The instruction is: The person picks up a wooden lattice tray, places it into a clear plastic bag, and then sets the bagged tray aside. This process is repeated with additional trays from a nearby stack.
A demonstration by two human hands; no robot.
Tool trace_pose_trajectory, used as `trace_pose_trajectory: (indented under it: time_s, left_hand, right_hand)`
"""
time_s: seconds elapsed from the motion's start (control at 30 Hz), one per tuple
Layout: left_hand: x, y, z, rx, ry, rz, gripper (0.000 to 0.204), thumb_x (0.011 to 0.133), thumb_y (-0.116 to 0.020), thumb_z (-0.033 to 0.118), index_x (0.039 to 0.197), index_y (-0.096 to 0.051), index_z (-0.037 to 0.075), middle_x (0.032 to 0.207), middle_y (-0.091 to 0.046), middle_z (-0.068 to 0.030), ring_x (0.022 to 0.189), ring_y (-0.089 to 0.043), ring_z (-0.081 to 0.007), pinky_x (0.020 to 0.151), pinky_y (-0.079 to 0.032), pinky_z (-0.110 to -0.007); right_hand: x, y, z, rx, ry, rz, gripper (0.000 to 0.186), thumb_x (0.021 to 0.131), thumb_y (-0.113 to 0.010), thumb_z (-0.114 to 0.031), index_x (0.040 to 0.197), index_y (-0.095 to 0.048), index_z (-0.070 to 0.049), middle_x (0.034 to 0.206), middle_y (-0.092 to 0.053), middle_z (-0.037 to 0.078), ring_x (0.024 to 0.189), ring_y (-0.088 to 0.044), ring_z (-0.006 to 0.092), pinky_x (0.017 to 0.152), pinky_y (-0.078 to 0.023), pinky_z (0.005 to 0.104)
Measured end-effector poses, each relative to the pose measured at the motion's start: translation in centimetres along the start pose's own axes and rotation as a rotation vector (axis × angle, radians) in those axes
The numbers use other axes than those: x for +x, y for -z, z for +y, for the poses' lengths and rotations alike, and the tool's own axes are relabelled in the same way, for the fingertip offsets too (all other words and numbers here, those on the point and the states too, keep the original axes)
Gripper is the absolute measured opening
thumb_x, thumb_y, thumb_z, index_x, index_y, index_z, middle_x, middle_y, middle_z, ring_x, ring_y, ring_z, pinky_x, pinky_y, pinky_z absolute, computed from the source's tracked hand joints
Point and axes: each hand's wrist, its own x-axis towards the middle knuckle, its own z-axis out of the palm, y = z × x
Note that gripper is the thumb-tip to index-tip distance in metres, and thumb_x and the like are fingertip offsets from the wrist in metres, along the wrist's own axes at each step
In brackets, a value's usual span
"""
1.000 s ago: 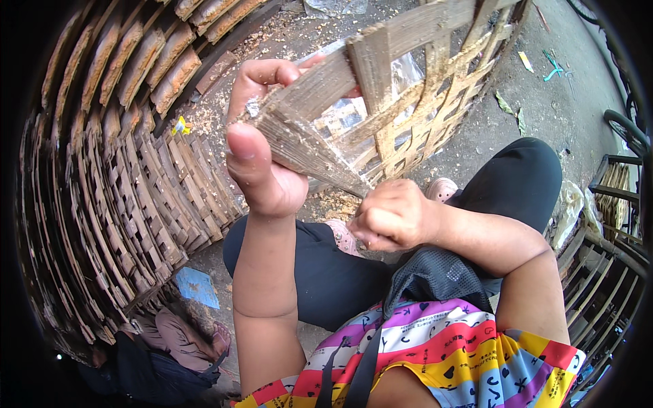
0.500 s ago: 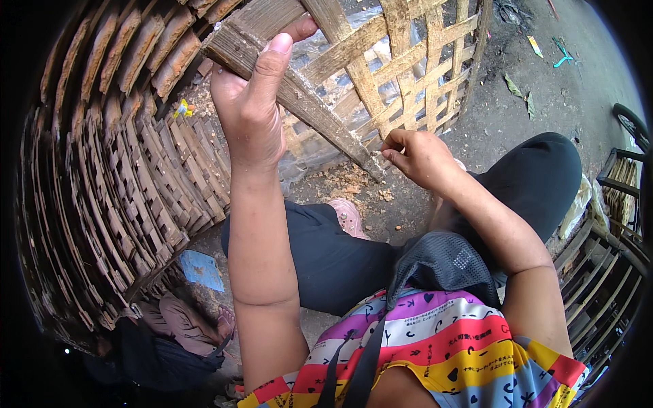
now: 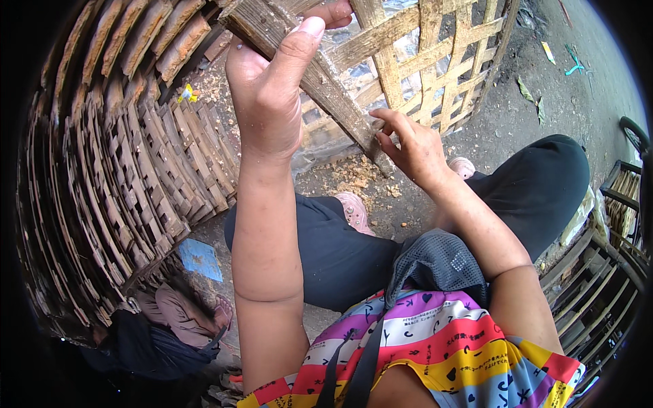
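Observation:
A woven bamboo lattice tray (image 3: 427, 60) with a wooden edge bar (image 3: 338, 102) stands tilted in front of me. My left hand (image 3: 271, 102) is closed around the bar's upper end, thumb on the near side and fingertips behind. Close to the bar's lower end is my right hand (image 3: 416, 151), thumb and forefinger curled toward each other beside the weave. Something small and dark shows between those fingertips, too small to name. Pale crumbs (image 3: 357, 180) lie on the ground under the bar.
Many stacked lattice trays (image 3: 143, 163) rise at the left, some with orange-brown pieces (image 3: 183, 47). A blue sheet (image 3: 201, 260) lies below them, near another person's legs (image 3: 180, 316). My pink clog (image 3: 355, 212) is beneath me. At the right are a slatted rack (image 3: 592, 292) and a wheel (image 3: 634, 132).
The tray and my left hand have shifted a little to the right. My right hand has moved slightly up and left, its thumb and forefinger now a bit farther apart.

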Motion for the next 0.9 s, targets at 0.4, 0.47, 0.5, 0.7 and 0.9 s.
trace_pose_trajectory:
  time_s: [0.4, 0.47, 0.5, 0.7, 0.9]
  left_hand:
    - [0.1, -0.4, 0.2, -0.136, 0.003, 0.029, 0.038, 0.083, -0.054, 0.007, 0.116, -0.054, -0.010, 0.102, -0.067, -0.0199, 0.098, -0.065, -0.0251, 0.093, -0.051, -0.037]
    - [-0.2, -0.5, 0.4, -0.155, 0.014, 0.030, 0.036, 0.083, -0.053, 0.006, 0.114, -0.055, -0.010, 0.102, -0.067, -0.0205, 0.097, -0.066, -0.0255, 0.091, -0.053, -0.036]
    - [-0.3, -0.5, 0.4, -0.140, 0.018, 0.021, 0.035, 0.082, -0.053, 0.005, 0.114, -0.056, -0.010, 0.102, -0.067, -0.0208, 0.096, -0.066, -0.0258, 0.089, -0.054, -0.036]
    - [-0.3, -0.7, 0.4, -0.102, -0.066, -0.052, 0.033, 0.081, -0.052, 0.005, 0.110, -0.057, -0.009, 0.101, -0.068, -0.0216, 0.093, -0.067, -0.0265, 0.085, -0.057, -0.036]
    - [-0.6, -2.4, 1.6, -0.050, -0.026, 0.009, 0.034, 0.081, -0.050, 0.006, 0.111, -0.058, -0.010, 0.099, -0.068, -0.0201, 0.093, -0.066, -0.0249, 0.085, -0.055, -0.036]
  right_hand:
    - [2.6, 2.7, 0.9, -0.281, 0.207, -0.285, 0.021, 0.081, -0.071, -0.019, 0.100, -0.063, -0.016, 0.071, -0.063, 0.003, 0.064, -0.064, 0.0205, 0.054, -0.051, 0.0331]
    - [3.2, 3.6, 0.7, -0.306, 0.274, -0.314, 0.022, 0.079, -0.071, -0.019, 0.099, -0.063, -0.015, 0.072, -0.062, 0.003, 0.064, -0.064, 0.0197, 0.054, -0.051, 0.0325]
    - [3.3, 3.8, 0.8, -0.318, 0.308, -0.328, 0.022, 0.079, -0.071, -0.018, 0.099, -0.063, -0.015, 0.073, -0.062, 0.002, 0.065, -0.064, 0.0193, 0.055, -0.051, 0.0321]
    - [2.6, 3.1, 1.8, -0.245, 0.463, -0.142, 0.026, 0.076, -0.072, -0.017, 0.101, -0.064, -0.012, 0.071, -0.060, 0.000, 0.063, -0.062, 0.0176, 0.055, -0.051, 0.0308]
    - [2.6, 2.9, 1.4, -0.159, 0.480, 0.022, 0.014, 0.076, -0.070, -0.013, 0.088, -0.063, -0.011, 0.064, -0.058, 0.001, 0.055, -0.061, 0.0168, 0.048, -0.049, 0.0305]
